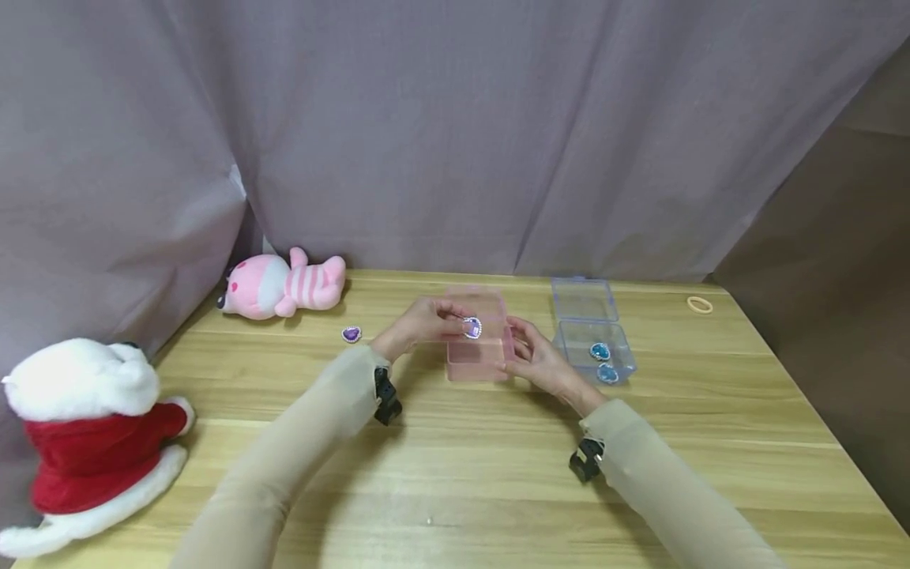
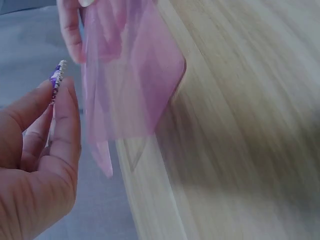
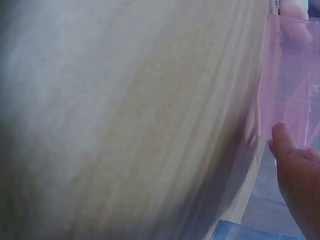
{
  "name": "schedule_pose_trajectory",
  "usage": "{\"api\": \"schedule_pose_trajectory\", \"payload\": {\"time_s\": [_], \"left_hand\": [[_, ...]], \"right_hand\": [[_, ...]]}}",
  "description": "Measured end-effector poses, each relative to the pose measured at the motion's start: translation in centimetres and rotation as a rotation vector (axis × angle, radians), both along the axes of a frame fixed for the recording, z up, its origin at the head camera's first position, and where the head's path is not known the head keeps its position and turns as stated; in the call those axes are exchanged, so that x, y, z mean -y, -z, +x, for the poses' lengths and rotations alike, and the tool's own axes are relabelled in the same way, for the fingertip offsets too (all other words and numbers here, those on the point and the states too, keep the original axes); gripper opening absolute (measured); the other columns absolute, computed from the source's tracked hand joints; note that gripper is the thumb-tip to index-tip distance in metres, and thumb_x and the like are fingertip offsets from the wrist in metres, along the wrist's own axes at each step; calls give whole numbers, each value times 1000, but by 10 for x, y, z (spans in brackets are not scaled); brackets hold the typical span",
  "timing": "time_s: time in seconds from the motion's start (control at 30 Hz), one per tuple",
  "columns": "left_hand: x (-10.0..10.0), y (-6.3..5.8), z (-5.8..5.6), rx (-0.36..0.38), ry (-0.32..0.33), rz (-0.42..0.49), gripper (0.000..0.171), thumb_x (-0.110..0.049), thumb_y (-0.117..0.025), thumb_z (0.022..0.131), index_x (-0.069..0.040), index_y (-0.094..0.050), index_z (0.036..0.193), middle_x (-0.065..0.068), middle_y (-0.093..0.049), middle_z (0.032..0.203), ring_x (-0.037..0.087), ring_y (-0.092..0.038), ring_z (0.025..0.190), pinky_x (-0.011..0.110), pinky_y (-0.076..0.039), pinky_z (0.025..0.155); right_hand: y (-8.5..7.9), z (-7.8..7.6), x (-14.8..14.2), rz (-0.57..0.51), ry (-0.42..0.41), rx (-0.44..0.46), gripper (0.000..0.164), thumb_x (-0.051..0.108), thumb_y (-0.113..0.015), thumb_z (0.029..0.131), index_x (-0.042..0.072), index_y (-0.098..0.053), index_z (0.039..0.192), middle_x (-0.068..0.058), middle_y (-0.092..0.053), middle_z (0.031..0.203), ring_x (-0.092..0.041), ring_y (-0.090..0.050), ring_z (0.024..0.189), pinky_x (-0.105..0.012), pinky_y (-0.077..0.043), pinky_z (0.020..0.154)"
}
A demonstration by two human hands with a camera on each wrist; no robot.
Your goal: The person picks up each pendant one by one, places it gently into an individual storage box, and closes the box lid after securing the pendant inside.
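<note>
My left hand (image 1: 421, 322) pinches a purple gem with a silver beaded rim (image 1: 472, 328) between thumb and fingers, over the open pink clear plastic box (image 1: 478, 371). In the left wrist view the held gem (image 2: 58, 77) is seen edge-on, beside the pink wall. At the box's right side my right hand (image 1: 538, 365) grips the wall, thumb on the near face and the other fingers farther back. The box's lid (image 1: 490, 294) stands open at the back. Left of my left hand, a purple heart-shaped gem (image 1: 351, 334) lies on the table.
To the right stands an open bluish clear box (image 1: 569, 359) holding two blue gems (image 1: 600, 352). A yellowish ring (image 1: 700, 305) lies farther right. A pink striped plush toy (image 1: 309, 286) lies at back left; a white plush in red clothing (image 1: 99, 450) is nearer on the left.
</note>
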State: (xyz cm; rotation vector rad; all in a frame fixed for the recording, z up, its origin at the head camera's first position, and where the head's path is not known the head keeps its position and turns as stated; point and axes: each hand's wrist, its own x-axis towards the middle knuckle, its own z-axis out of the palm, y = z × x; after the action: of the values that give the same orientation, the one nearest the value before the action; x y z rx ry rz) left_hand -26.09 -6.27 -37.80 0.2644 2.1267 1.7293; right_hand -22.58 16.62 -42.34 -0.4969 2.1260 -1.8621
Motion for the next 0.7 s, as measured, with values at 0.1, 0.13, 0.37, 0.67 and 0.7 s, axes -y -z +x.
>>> {"api": "schedule_pose_trajectory", "payload": {"time_s": [0.1,0.13,0.37,0.67,0.7], "left_hand": [[-8,0,-3,-9,28,-73,29,-3,-70,81,2,-65,110,15,-68,105,12,-63,83,30,-53,87],[-10,0,-4,-9,37,-90,29,-4,-71,81,0,-66,109,14,-68,106,14,-64,86,30,-53,88],[-22,-2,-7,-88,90,-249,25,-12,-73,80,-9,-69,105,5,-69,105,17,-60,98,30,-46,92],[-40,-2,-8,-169,162,-300,20,-5,-74,78,-2,-70,98,11,-71,92,12,-61,74,19,-52,70],[-41,-2,-8,-160,169,-308,20,-4,-74,78,-1,-70,97,10,-71,91,11,-60,73,17,-51,69]], "right_hand": [[0,0,0,1,-6,3,80,-15,-57,80,-8,-11,145,-33,-21,146,-44,-23,137,-43,-26,110],[0,0,0,2,-8,5,80,-15,-57,80,-7,-11,145,-33,-21,146,-44,-22,137,-44,-25,111],[-1,1,0,24,-3,4,80,-12,-60,82,-5,-12,146,-31,-22,145,-43,-24,137,-45,-26,111],[-2,2,0,28,6,8,82,-9,-63,82,-2,-13,147,-28,-26,145,-39,-26,137,-23,-38,103],[-2,2,0,19,3,13,82,-9,-63,83,-2,-13,147,-28,-25,145,-38,-26,138,-21,-38,102]]}}
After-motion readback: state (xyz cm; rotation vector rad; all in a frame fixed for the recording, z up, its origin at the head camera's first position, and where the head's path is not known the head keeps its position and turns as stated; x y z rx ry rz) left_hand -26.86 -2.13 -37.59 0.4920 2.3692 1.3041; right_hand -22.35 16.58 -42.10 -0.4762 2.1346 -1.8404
